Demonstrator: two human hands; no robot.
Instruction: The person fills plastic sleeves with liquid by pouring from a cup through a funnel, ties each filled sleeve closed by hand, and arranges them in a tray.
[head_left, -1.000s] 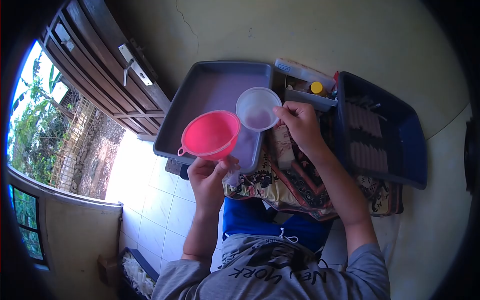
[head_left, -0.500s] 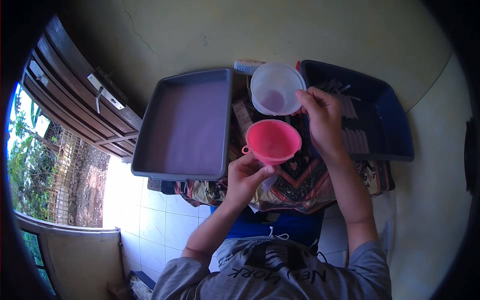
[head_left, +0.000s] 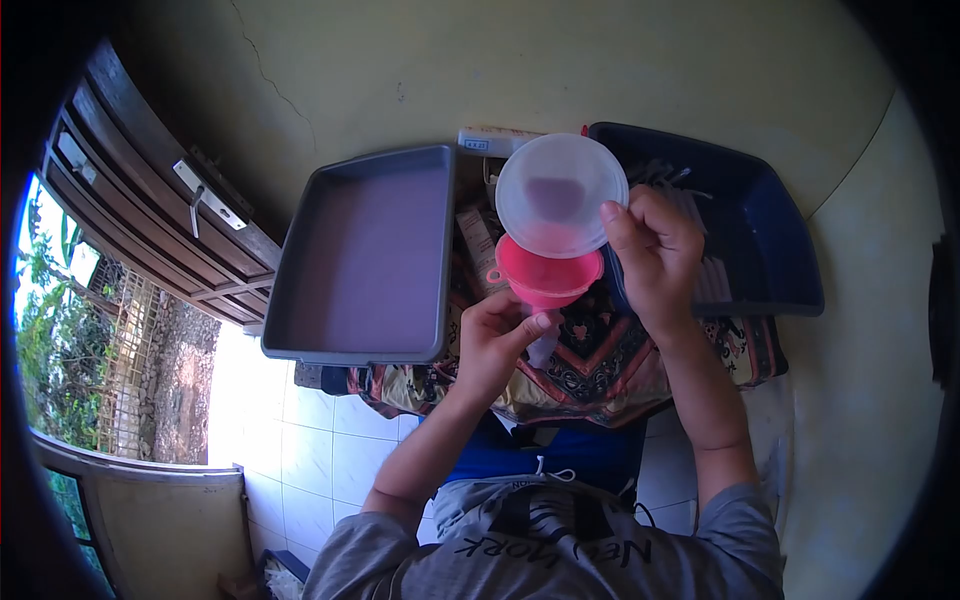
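Note:
My left hand (head_left: 500,340) pinches the neck of a red funnel (head_left: 545,278), with a clear plastic bag (head_left: 544,350) hanging below its spout. Closed on the rim of a translucent plastic cup (head_left: 560,190), my right hand (head_left: 655,245) holds it tilted over the funnel's back edge. Some purplish liquid shows through the cup. At the left lies a grey tray (head_left: 449,250) with a layer of purple liquid in it.
On the right, a dark blue tray (head_left: 785,250) holds rows of filled slim packets. A white box (head_left: 490,141) stands behind the cup. Patterned cloth (head_left: 600,375) covers the table. The wooden door (head_left: 150,190) stands at the left.
The view has shifted. The cup has moved from beside the funnel to above it and has tipped over toward it. Both hands have kept their holds.

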